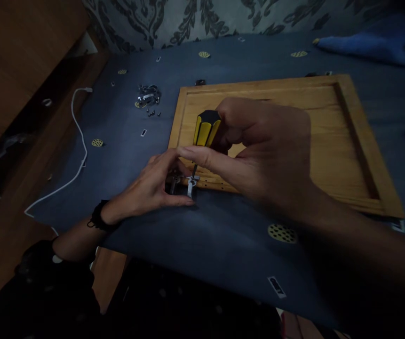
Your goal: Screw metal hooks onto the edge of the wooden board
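Observation:
My right hand (266, 146) is wrapped round the yellow and black handle of a screwdriver (205, 128), held upright with its thin shaft pointing down onto a small metal hinge (191, 184). The hinge sits at the near left corner of a wooden cabinet door (329, 122) lying flat on a blue bedsheet (205, 235). My left hand (153, 186) pinches the hinge and steadies it against the door's edge. The screwdriver tip is partly hidden behind my fingers.
A small heap of metal hinges and screws (148, 99) lies on the sheet to the upper left. A white cable (78, 141) trails along the sheet's left edge beside wooden furniture (19, 56). A blue pillow (368, 47) lies at the far right.

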Available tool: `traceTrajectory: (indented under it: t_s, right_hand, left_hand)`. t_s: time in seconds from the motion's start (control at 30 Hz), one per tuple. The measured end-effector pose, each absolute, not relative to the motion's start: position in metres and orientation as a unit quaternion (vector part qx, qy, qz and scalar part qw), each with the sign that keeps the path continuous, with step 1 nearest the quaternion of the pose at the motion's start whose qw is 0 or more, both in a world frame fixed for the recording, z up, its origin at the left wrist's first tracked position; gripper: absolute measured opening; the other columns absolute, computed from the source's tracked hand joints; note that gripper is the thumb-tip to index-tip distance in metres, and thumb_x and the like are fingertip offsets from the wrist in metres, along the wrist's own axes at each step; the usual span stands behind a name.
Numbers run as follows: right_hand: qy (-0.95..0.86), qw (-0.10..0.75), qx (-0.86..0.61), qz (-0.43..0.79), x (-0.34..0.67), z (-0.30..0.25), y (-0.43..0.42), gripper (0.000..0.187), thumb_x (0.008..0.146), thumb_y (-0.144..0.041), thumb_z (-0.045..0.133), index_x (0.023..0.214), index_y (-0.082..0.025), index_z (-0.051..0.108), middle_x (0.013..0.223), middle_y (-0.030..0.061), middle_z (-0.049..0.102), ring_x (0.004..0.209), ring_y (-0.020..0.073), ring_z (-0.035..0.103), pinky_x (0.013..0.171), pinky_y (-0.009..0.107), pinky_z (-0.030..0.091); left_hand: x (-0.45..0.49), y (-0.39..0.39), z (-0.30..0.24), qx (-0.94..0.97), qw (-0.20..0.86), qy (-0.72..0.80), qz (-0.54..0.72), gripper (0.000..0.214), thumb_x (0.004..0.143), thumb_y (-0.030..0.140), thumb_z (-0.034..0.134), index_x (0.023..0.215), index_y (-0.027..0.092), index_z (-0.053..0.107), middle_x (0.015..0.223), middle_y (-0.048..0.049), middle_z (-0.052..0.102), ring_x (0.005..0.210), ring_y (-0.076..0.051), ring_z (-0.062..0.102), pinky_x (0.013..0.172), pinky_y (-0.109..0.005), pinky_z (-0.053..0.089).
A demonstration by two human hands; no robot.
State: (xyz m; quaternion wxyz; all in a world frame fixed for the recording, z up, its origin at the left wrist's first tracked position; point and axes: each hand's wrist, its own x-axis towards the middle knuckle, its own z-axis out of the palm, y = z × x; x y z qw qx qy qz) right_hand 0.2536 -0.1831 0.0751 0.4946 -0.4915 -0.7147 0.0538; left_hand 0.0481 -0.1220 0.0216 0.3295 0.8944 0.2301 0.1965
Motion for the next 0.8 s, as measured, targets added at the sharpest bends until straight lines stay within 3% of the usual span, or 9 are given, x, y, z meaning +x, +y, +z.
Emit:
traceTrajectory:
  t_s: [0.2,0.37,0.53,0.8]
  right_hand:
    - [-0.709,0.5,-0.492,0.075,0.2585,0.0852,-0.1861,0.032,0.094,-0.048,0.071,0.077,-0.025,0.057,0.087,0.0032,0.071,0.077,0.0191,0.068,0.067,0.035,0.055]
    - [-0.693,0.497,-0.489,0.184,0.2592,0.0851,-0.1829,0.041,0.089,-0.056,0.073,0.074,-0.026,0.05,0.077,0.0008,0.064,0.066,0.0178,0.062,0.056,0.034,0.046]
    - [-0.714,0.469,-0.509,0.106,0.2577,0.0836,-0.1824,0.047,0.091,-0.059,0.07,0.069,-0.026,0.045,0.07,0.001,0.063,0.066,0.0183,0.061,0.065,0.035,0.048]
    - [-0.715,0.475,-0.5,0.109,0.2573,0.0801,-0.1783,0.049,0.089,-0.057,0.073,0.067,-0.026,0.041,0.067,0.0003,0.059,0.062,0.0188,0.057,0.062,0.035,0.048]
  left_hand:
    - [0.0483,-0.1234,0.0243,0.878,0.365,0.247,0.188,0.076,0.079,0.056,0.084,0.137,0.024,0.047,0.11,-0.0043,0.069,0.103,-0.024,0.069,0.098,-0.043,0.051]
    - [0.0504,-0.1241,0.0272,0.87,0.384,0.249,0.186,0.075,0.079,0.055,0.084,0.136,0.024,0.047,0.109,-0.0051,0.07,0.102,-0.025,0.07,0.095,-0.043,0.052]
    - [0.0501,-0.1234,0.0261,0.881,0.358,0.247,0.188,0.075,0.08,0.059,0.082,0.136,0.025,0.046,0.108,-0.004,0.071,0.1,-0.024,0.07,0.099,-0.046,0.052]
    - [0.049,-0.1227,0.0236,0.886,0.348,0.243,0.188,0.079,0.08,0.06,0.081,0.14,0.024,0.044,0.111,-0.0057,0.071,0.101,-0.026,0.07,0.101,-0.048,0.051]
